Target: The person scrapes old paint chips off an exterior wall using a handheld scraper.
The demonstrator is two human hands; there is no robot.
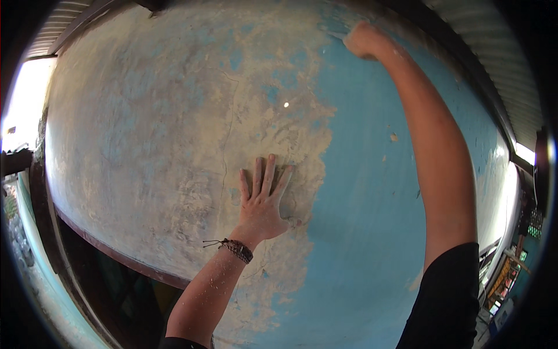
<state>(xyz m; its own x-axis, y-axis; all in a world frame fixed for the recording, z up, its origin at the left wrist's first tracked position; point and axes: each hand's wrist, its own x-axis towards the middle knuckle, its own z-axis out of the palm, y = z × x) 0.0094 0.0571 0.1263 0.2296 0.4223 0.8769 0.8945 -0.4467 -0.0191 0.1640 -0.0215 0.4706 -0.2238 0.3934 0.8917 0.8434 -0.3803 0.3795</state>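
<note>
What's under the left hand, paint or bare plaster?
The left hand lies flat on scraped beige wall near the edge of the blue paint. The patch directly beneath the palm is covered.

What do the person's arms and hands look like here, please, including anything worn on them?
Both forearms are bare and flecked with pale dust. The left hand has a dark braided bracelet with loose cord ends at the wrist. The right hand wears nothing visible; a black short sleeve covers that upper arm.
</note>
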